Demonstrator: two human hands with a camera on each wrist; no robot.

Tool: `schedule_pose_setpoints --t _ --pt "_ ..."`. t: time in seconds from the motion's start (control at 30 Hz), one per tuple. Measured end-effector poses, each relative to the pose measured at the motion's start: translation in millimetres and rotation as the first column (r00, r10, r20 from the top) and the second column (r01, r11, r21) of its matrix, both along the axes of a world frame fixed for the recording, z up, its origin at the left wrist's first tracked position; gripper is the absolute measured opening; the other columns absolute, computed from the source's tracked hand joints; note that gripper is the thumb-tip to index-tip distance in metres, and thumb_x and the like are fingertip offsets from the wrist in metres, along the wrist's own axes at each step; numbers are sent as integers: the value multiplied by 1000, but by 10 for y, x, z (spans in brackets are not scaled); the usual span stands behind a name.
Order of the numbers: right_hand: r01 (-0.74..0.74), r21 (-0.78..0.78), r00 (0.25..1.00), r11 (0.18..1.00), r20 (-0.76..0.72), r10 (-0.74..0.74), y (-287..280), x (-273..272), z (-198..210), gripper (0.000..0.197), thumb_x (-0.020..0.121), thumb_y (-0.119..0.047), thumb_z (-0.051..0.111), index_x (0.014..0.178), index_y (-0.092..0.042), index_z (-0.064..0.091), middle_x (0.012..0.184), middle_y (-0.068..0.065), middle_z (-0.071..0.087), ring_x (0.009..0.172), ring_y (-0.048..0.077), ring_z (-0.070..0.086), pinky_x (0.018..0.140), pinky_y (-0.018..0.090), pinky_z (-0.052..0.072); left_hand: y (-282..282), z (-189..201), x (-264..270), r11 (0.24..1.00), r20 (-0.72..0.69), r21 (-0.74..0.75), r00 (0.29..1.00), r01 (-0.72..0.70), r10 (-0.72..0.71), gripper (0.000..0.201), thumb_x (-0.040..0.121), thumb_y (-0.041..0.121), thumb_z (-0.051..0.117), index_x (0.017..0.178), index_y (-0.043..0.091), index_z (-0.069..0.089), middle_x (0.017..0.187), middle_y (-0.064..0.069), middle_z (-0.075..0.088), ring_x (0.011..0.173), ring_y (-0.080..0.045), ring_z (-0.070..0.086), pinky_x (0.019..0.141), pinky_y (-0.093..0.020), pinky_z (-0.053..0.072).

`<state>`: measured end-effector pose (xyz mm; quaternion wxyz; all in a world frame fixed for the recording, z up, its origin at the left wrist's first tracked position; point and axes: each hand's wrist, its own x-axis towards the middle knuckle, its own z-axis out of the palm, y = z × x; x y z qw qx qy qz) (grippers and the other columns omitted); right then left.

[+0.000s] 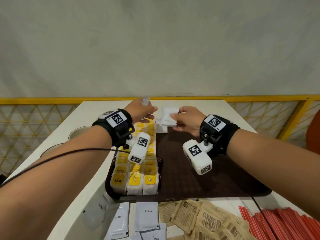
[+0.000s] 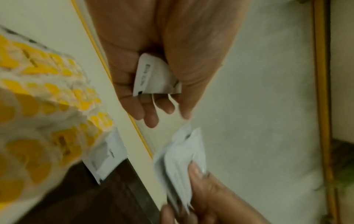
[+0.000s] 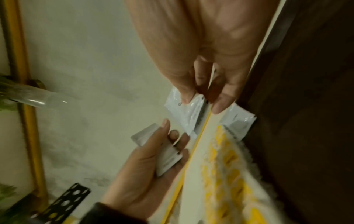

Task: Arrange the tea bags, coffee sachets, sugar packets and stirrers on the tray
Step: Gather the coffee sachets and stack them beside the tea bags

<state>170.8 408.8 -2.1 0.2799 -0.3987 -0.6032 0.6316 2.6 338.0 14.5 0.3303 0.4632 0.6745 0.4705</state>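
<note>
A dark brown tray (image 1: 199, 174) lies on the white table, with rows of yellow-tagged tea bags (image 1: 136, 163) along its left side. My left hand (image 1: 144, 110) grips a white coffee sachet (image 2: 155, 78) above the tray's far end. My right hand (image 1: 186, 118) pinches a small stack of white coffee sachets (image 1: 168, 116) just to the right of it. One coffee sachet (image 1: 161, 128) lies at the tray's far edge beside the tea bags. More coffee sachets (image 1: 147, 219), brown sugar packets (image 1: 204, 220) and red stirrers (image 1: 280, 224) lie on the table in front of the tray.
Two round bowls (image 1: 78, 132) sit on the table to the left of the tray. A yellow railing (image 1: 259, 97) with mesh runs behind the table, before a grey wall. A black cable (image 1: 57, 156) crosses my left forearm.
</note>
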Motion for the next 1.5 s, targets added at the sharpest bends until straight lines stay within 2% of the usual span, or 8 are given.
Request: schedule_pose_setpoints --t 0.13,0.23,0.47,0.73,0.87,1.03,1.17,1.5 --pt "4 43 962 999 271 -16 169 -42 -334 30 90 -6 62 67 -12 44 68 8 48 60 17 51 60 29 50 251 -38 -128 980 -343 -199 937 0 -70 24 84 11 70 71 13 49 80 -10 60 70 -20 59 69 -34 51" --pt "-4 86 932 996 361 -27 224 -125 -478 34 88 -4 65 63 -13 43 67 6 45 59 15 49 59 26 53 364 -15 -87 962 -647 -273 744 -26 -164 15 84 18 70 89 5 63 93 -5 56 86 -23 56 78 -33 46" --pt "-61 187 895 980 446 -29 324 -314 -458 30 81 -6 72 59 -10 52 73 14 58 70 27 60 85 45 55 669 -40 6 930 -744 -367 602 -7 -289 28 84 20 70 105 2 66 111 -12 64 103 -28 59 80 -33 45" --pt "-104 180 905 978 424 18 386 -283 -465 33 70 -3 82 81 -11 52 82 9 57 74 24 63 75 38 59 814 -90 -115 931 -753 -363 601 -36 -270 27 83 21 71 103 3 65 92 -4 57 83 -18 52 71 -28 40" --pt "-172 254 856 952 516 17 351 -292 -441 35 66 -7 86 74 -15 53 75 4 59 63 18 60 63 29 57 848 -89 -154 942 -745 -333 625 -46 -233 17 82 19 72 93 8 63 92 -3 57 83 -19 53 70 -29 41" --pt "-244 276 805 930 593 36 350 -332 -423 32 68 -7 84 68 -15 53 80 9 60 69 21 61 75 37 58 893 -124 -117 941 -726 -337 646 -35 -236 19 80 17 73 75 14 55 89 -3 58 82 -20 54 70 -30 42" --pt "-246 280 811 928 583 39 374 -346 -400 39 69 -2 82 66 -16 46 82 13 55 71 25 59 77 43 57 919 -149 -95 931 -719 -365 642 -23 -266 14 80 15 73 83 9 62 100 -8 66 95 -24 62 84 -34 49" --pt "-213 228 848 950 526 64 399 -334 -400 34 68 0 83 86 -8 55 85 12 60 70 25 65 64 40 60 977 -174 -141 938 -734 -344 635 -41 -242 29 80 16 73 68 18 47 95 -4 62 89 -22 58 77 -32 46"
